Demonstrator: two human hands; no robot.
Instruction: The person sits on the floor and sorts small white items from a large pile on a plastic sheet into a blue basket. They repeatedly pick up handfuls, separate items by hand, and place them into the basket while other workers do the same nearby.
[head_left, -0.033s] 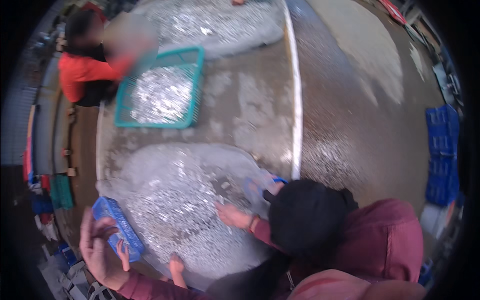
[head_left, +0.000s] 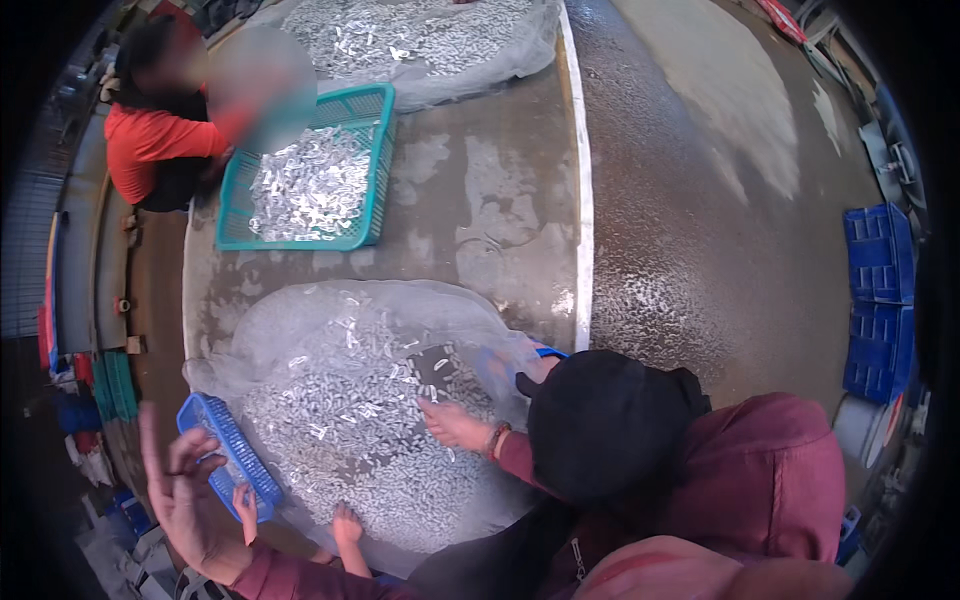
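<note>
My left hand (head_left: 185,505), in a maroon sleeve entering at the lower edge, is raised at the lower left. It holds nothing and its fingers are apart. Below it a blue basket (head_left: 250,462) stands beside a translucent net sheet (head_left: 285,308). Small, pale, glossy pieces (head_left: 320,420) lie spread over this sheet; I cannot make out their kind. A smaller bare hand (head_left: 245,500) shows at the basket, and another bare hand (head_left: 347,525) touches the near pieces; both are partly behind my sleeve. I cannot make out my right hand.
Close on the right, a person in a black cap (head_left: 620,425) and maroon jacket (head_left: 750,480) reaches a braceleted hand (head_left: 458,426) into the pieces. A teal basket (head_left: 290,244) of pieces stands farther off beside a person in orange-red (head_left: 155,145). Blue crates (head_left: 880,255) stand far right.
The view has shifted slightly and grown sharper. My left hand stays raised, its fingers a little more spread. The braceleted hand stays at the pieces.
</note>
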